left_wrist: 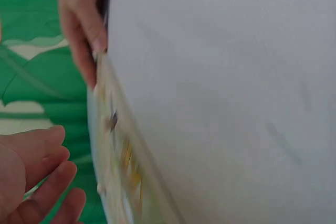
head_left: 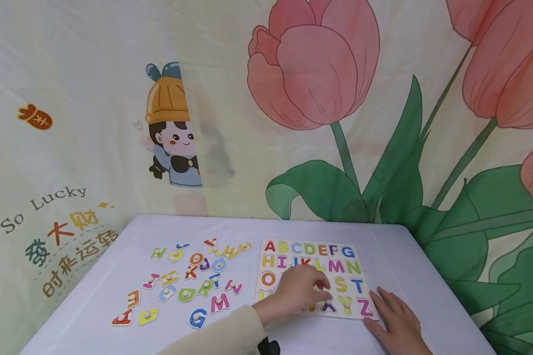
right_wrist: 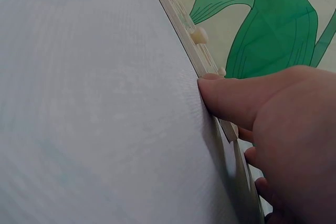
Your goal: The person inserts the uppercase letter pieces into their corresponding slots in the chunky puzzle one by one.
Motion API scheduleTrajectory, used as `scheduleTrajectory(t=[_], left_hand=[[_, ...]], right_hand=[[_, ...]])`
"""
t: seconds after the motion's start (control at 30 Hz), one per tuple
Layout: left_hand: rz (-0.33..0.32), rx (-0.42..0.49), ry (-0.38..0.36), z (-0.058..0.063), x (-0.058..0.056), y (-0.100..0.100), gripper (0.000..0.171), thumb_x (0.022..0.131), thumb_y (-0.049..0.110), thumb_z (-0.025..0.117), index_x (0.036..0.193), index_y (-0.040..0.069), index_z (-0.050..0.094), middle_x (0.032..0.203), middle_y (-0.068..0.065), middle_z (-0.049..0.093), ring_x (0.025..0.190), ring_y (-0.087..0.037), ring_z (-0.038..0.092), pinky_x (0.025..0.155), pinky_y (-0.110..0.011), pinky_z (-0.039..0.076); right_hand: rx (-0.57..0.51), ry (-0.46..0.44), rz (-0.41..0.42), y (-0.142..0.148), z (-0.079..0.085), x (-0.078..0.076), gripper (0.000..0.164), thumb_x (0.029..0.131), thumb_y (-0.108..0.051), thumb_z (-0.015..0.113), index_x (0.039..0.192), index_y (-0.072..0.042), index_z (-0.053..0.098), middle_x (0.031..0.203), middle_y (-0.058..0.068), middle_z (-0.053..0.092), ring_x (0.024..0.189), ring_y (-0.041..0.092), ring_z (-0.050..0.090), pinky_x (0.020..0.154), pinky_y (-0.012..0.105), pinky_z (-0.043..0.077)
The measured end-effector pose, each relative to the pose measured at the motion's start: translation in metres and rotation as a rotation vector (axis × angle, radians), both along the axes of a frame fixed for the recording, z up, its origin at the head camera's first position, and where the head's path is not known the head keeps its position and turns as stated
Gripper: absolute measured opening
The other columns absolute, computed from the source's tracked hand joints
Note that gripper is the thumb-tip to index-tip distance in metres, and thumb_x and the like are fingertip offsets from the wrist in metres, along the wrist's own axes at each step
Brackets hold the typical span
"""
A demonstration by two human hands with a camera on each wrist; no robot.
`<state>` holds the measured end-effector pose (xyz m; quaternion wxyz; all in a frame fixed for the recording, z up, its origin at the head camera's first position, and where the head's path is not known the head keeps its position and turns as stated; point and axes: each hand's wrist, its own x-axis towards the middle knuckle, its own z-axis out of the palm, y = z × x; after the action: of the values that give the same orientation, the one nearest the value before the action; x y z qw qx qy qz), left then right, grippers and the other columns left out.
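A white alphabet puzzle board (head_left: 317, 275) with coloured letters lies at the right of the table. Above its lower middle is my left hand (head_left: 298, 290), thumb and forefinger apart, with nothing visible between them. The left wrist view shows the same hand (left_wrist: 37, 174) with loosely bent fingers, beside the board (left_wrist: 149, 174). My right hand (head_left: 395, 320) holds the board's near right corner, thumb at the front edge and fingers along the right side. In the right wrist view its thumb (right_wrist: 231, 95) presses the board's edge (right_wrist: 181, 32), where small knobs stand up.
Several loose knobbed letter pieces lie scattered on the left of the white table (head_left: 89, 340), among them a blue G (head_left: 198, 319), a pink M (head_left: 219, 303) and a red A (head_left: 123, 318). A printed curtain (head_left: 231, 148) hangs behind the table.
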<state>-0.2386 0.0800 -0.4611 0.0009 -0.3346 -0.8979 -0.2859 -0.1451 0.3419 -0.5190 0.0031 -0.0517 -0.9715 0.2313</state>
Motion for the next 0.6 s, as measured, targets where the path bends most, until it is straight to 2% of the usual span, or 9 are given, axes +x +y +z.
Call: scheduleTrajectory(t=[0.13,0.37,0.5,0.6], left_hand=[[0.050,0.006,-0.013,0.014,-0.009,-0.041,0.010,0.092,0.033,0.086,0.099,0.027,0.082,0.084,0.023,0.067,0.084,-0.001,0.061,0.078,-0.026,0.048],[0.134,-0.047,0.005,0.020,-0.026,-0.118,0.011,0.090,0.030,0.087,0.100,0.026,0.082,0.086,0.020,0.068,0.085,-0.006,0.062,0.077,-0.029,0.050],[0.107,-0.091,0.017,0.020,-0.037,-0.162,0.012,0.092,0.028,0.085,0.103,0.024,0.082,0.089,0.020,0.068,0.086,-0.008,0.063,0.077,-0.030,0.052],[0.025,-0.131,-0.025,0.019,-0.047,-0.191,0.015,0.094,0.028,0.083,0.108,0.024,0.081,0.094,0.021,0.069,0.090,-0.007,0.063,0.080,-0.030,0.053]], right_hand=[[0.007,0.037,0.012,-0.001,-0.001,0.002,0.088,0.099,-0.059,0.066,0.160,-0.001,0.042,0.167,0.026,0.029,0.146,0.059,0.020,0.108,0.087,0.015],[0.019,0.067,0.012,-0.002,-0.004,0.003,0.086,0.098,-0.057,0.068,0.159,0.000,0.044,0.165,0.027,0.032,0.144,0.059,0.023,0.106,0.087,0.017],[0.017,0.059,0.007,-0.002,-0.004,0.002,0.087,0.098,-0.057,0.069,0.159,-0.001,0.043,0.166,0.027,0.031,0.145,0.059,0.021,0.107,0.087,0.016],[0.016,0.045,0.002,-0.002,-0.003,0.001,0.088,0.098,-0.058,0.068,0.160,-0.002,0.042,0.167,0.026,0.029,0.147,0.059,0.018,0.108,0.087,0.014]])
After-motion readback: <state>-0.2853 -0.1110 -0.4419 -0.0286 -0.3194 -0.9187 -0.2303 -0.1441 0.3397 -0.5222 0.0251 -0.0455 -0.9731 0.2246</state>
